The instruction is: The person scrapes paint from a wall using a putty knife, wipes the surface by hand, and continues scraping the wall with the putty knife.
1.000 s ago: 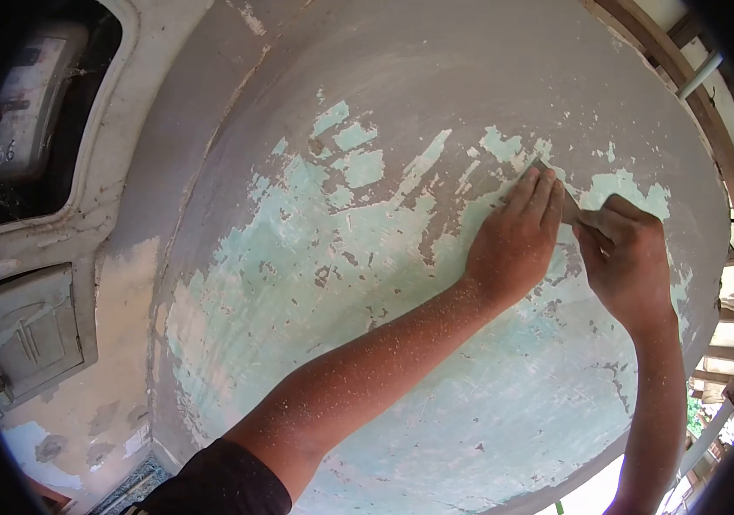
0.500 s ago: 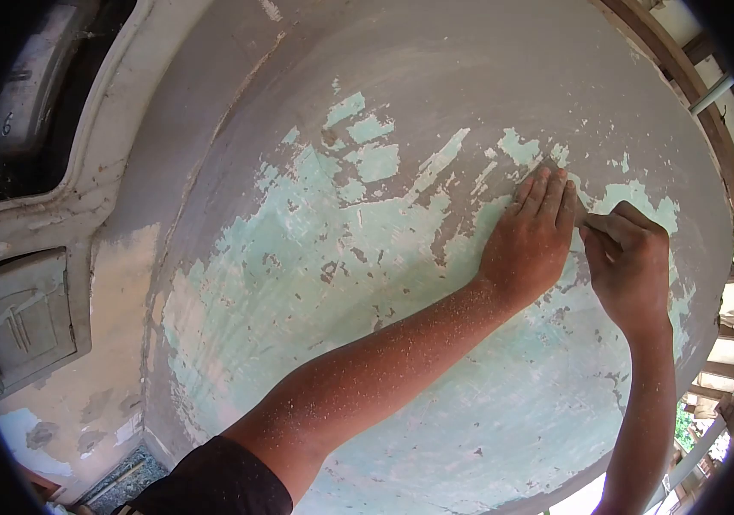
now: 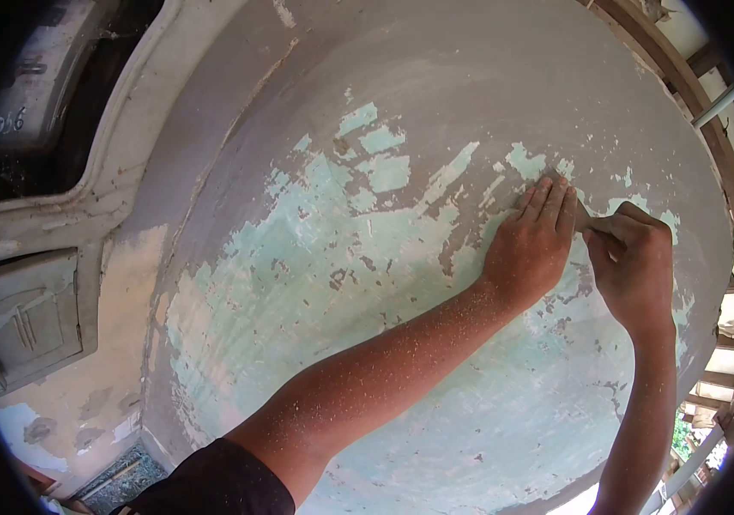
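Observation:
Ahead of me is a large curved panel, grey-brown above, with a flaking patch of pale green paint across its middle. My right hand is closed round the handle of a scraper, and little of the tool shows between my hands. My left hand lies with its fingers stretched out and close together over the scraper's blade end, pressing it against the panel. The blade's edge is mostly hidden under those fingertips. Pale dust specks cover my left forearm.
At the left are a dark window in a pale frame and a small hatch below it. A raised seam runs down the panel. Along the right edge curves a wooden beam, with a pale pole near it.
The view has shifted slightly, so the panel and hands appear a little lower. Both hands keep about the same hold at the same green patch.

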A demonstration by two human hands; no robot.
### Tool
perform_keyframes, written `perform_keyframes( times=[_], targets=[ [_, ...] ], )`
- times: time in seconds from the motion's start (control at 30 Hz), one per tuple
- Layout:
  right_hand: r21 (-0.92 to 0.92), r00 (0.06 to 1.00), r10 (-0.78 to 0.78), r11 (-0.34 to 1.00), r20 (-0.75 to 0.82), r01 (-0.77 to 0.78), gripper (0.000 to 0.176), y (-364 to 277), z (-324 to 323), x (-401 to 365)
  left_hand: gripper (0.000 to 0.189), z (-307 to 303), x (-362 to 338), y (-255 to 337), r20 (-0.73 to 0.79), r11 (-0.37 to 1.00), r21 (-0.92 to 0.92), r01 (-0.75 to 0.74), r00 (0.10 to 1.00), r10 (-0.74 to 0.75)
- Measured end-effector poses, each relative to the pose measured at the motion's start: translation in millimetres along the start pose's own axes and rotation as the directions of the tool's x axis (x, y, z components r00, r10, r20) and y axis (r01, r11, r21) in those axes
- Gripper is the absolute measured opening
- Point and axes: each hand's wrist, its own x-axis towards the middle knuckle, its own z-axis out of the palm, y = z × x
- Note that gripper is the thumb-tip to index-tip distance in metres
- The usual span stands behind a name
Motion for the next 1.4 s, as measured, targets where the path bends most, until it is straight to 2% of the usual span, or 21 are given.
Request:
perform_keyframes(
  times=[0.1, 0.3, 0.5, 0.6, 0.7, 0.77, 0.87, 1.0, 1.03, 1.1, 1.17, 1.27, 1.3, 1.4],
  targets=[
    [0.055, 1.0, 0.017, 0.998, -0.024, -0.015, 0.016, 5.0, 4.5, -13.0, 0.05, -0.8, -3.5, 4.2, 0.041, 0.998, 0.06, -0.022, 0.999, 0.019],
    [-0.003, 1.0, 0.003, 1.0, 0.014, -0.003, 0.017, 1.1, -4.6, -5.3, 0.054, -5.6, -3.0, 12.9, 0.054, 0.999, -0.051, -0.003, 0.999, 0.006],
    [0.019, 1.0, 0.001, 1.0, -0.006, -0.001, 0.015, 1.4, -0.3, -4.9, 0.07, -15.6, -19.3, 30.6, 0.163, 0.996, -0.087, 0.008, 0.987, 0.006],
    [0.007, 1.0, 0.022, 1.0, 0.01, -0.022, 0.013, 0.3, -4.1, -8.2, 0.077, -11.9, -21.2, 31.9, 0.173, 1.0, -0.021, -0.002, 0.985, 0.006],
    [0.0, 1.0, 0.019, 1.0, 0.0, -0.019, 0.011, -4.8, -3.8, -5.4, 0.079, -14.3, -23.2, 35.0, 0.173, 0.997, -0.074, 0.034, 0.985, -0.02],
    [-0.009, 1.0, 0.013, 1.0, 0.02, -0.013, 0.011, 0.6, 1.5, -1.6, 0.079, -15.5, -19.3, 32.3, 0.193, 0.998, -0.032, 0.062, 0.98, -0.055],
    [0.036, 0.999, -0.005, 0.999, -0.04, 0.006, 0.01, 0.3, 6.7, -1.4, 0.081, -17.7, -21.6, 37.9, 0.212, 0.996, -0.048, 0.078, 0.975, -0.067],
    [-0.014, 0.999, 0.02, 1.0, 0.026, -0.019, 0.007, -3.8, -10.3, 2.5, 0.084, -18.7, -20.6, 30.5, 0.225, 0.999, -0.047, 0.009, 0.974, 0.002],
    [0.015, 0.996, 0.082, 0.996, 0.031, -0.082, 0.006, -6.7, -4.7, 3.3, 0.084, -18.0, -17.0, 29.3, 0.218, 0.998, -0.045, 0.046, 0.975, -0.035],
    [0.014, 0.999, 0.028, 1.0, -0.025, -0.028, 0.005, -3.6, 16.2, 7.5, 0.084, -16.5, -16.9, 31.0, 0.226, 0.991, -0.051, 0.128, 0.968, -0.113],
    [0.037, 0.998, 0.039, 0.999, -0.052, -0.037, 0.004, -8.3, 15.6, 5.9, 0.083, -20.0, -20.1, 33.7, 0.204, 0.991, -0.047, 0.123, 0.973, -0.111],
    [-0.015, 1.0, -0.011, 1.0, 0.025, 0.011, 0.004, -15.0, -10.4, 7.7, 0.083, -22.4, -21.4, 28.5, 0.192, 0.996, -0.063, 0.061, 0.98, -0.048],
    [-0.006, 0.999, 0.032, 0.999, 0.025, -0.032, 0.002, -16.9, -9.0, 6.9, 0.082, -24.1, -20.6, 28.1, 0.196, 0.996, -0.079, 0.037, 0.98, -0.021],
    [-0.024, 1.0, 0.008, 1.0, -0.007, -0.008, 0.002, -14.7, -8.1, 6.2, 0.077, -21.4, -20.7, 30.4, 0.203, 0.997, -0.048, 0.068, 0.977, -0.057]
  ],
)
